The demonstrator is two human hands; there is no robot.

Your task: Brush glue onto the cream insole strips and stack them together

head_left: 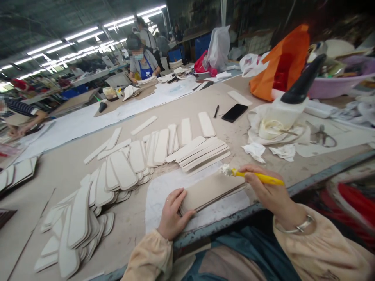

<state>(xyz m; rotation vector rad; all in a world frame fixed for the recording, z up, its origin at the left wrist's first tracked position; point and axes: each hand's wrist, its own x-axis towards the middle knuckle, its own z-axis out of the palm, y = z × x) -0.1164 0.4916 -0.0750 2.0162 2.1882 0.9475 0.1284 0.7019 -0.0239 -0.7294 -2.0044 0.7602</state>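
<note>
In my right hand (265,185) is a brush with a yellow handle (268,179). White paste coats its bristles (225,169), which are over the far side of a stack of beige flat pieces (211,190). My left hand (175,212) rests at the left end of that stack, thumb and fingers apart around its end. Beneath the stack lies a white sheet (159,195). Just beyond it is a fanned pile of white rounded strips (202,154), and many more strips (102,183) spread in overlapping rows to the left.
A black phone (234,112) lies beyond the piles. At right are a white glue container (281,113) with a black top, crumpled tissues (254,151), scissors (325,136), an orange bag (283,66) and a purple basin (336,84). A co-worker (143,64) works across the table.
</note>
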